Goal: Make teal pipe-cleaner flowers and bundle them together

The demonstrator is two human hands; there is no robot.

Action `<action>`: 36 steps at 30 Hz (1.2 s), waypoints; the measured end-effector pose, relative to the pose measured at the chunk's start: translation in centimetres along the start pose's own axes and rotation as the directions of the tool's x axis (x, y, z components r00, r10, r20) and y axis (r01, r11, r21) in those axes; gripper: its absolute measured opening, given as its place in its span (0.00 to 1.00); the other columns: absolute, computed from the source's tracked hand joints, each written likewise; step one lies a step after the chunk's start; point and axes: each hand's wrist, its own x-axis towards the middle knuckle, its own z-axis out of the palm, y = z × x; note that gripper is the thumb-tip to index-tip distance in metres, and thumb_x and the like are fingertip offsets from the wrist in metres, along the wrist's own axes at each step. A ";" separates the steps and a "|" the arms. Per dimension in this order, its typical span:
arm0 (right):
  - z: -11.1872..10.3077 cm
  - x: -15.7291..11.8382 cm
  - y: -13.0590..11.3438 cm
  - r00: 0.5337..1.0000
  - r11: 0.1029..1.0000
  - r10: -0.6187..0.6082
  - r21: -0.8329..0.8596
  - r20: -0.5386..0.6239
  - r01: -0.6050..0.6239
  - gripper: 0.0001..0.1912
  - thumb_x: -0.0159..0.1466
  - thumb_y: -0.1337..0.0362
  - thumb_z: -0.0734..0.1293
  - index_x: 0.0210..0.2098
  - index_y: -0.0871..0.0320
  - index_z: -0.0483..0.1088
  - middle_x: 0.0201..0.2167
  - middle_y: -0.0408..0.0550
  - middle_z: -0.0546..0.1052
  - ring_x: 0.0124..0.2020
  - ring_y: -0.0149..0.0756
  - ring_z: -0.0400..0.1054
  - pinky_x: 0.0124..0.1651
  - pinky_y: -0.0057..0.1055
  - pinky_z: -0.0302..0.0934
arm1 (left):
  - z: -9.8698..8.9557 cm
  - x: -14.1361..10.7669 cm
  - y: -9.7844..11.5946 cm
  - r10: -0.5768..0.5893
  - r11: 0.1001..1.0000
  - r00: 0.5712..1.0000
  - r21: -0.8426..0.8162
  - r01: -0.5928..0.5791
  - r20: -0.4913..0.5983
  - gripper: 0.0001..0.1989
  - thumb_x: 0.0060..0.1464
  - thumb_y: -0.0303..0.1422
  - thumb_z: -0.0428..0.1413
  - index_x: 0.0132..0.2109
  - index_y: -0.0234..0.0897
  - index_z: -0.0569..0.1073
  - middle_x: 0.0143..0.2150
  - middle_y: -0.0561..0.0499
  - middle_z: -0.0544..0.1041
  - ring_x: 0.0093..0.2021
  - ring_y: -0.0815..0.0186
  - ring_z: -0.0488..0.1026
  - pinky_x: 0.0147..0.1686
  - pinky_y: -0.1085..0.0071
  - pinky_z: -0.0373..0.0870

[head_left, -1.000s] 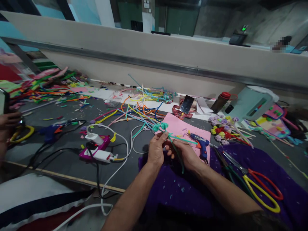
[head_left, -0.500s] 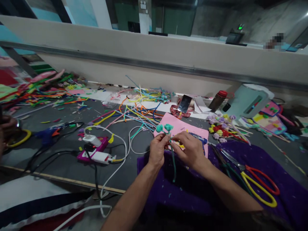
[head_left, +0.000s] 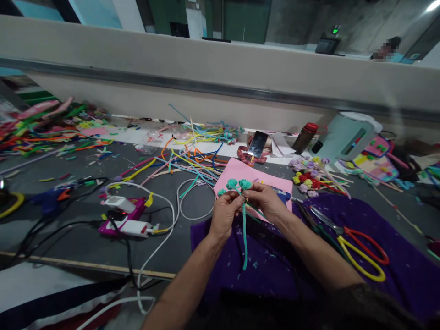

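Note:
A teal pipe-cleaner flower sprig (head_left: 244, 236) is held upright between my two hands, its long stem hanging below them over purple cloth (head_left: 220, 270). Several fluffy blossoms show above the fingertips. My left hand (head_left: 222, 214) pinches the sprig just under the blossoms, thumb and forefinger closed. From the other side my right hand (head_left: 268, 200) grips it at the same junction, its fingertips almost touching the left thumb. The exact point between the fingertips is hidden. Behind the hands lies a pink foam sheet (head_left: 237, 170).
Red-and-yellow-handled scissors (head_left: 343, 233) lie on the cloth to the right. Finished flowers (head_left: 311, 176), a phone (head_left: 257, 143), a bottle (head_left: 305, 137) and a green kettle (head_left: 354, 135) stand behind. Leftward are loose pipe cleaners (head_left: 185, 158), a power strip (head_left: 132, 217) with cables and a glue gun (head_left: 51, 199).
The right fingers have drawn in to pinch the sprig near the left fingertips. Another blossom shows at the left, and the stem hangs straighter. The view has shifted slightly.

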 end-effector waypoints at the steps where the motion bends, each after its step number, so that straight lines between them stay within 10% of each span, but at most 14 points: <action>1: 0.0 0.0 0.1 1.000 1.000 -0.003 0.014 -0.004 0.003 0.09 0.49 0.63 0.71 0.26 0.60 0.70 0.18 0.37 0.67 0.15 0.21 0.51 0.20 0.24 0.41 | 0.0 0.0 0.0 0.001 1.000 1.000 -0.003 -0.001 -0.006 0.11 0.40 0.34 0.62 0.29 0.34 0.69 0.20 0.59 0.66 0.18 0.77 0.61 0.16 0.80 0.53; 19: -0.1 0.3 0.7 0.997 0.982 0.070 0.175 0.029 -0.074 0.12 0.44 0.64 0.75 0.27 0.59 0.72 0.22 0.40 0.73 0.24 0.29 0.66 0.32 0.28 0.59 | -0.2 0.4 -0.5 0.000 0.985 1.000 -0.171 -0.003 -0.020 0.13 0.35 0.31 0.64 0.31 0.34 0.71 0.26 0.57 0.71 0.20 0.77 0.65 0.17 0.80 0.58; 36: 0.6 -0.1 0.6 1.000 0.994 0.001 0.107 0.025 -0.003 0.12 0.44 0.64 0.74 0.28 0.58 0.72 0.23 0.40 0.72 0.22 0.27 0.63 0.27 0.25 0.56 | -0.3 0.6 -0.2 0.005 0.963 0.999 -0.267 -0.016 -0.040 0.13 0.36 0.28 0.64 0.31 0.34 0.70 0.28 0.56 0.73 0.27 0.73 0.70 0.29 0.77 0.65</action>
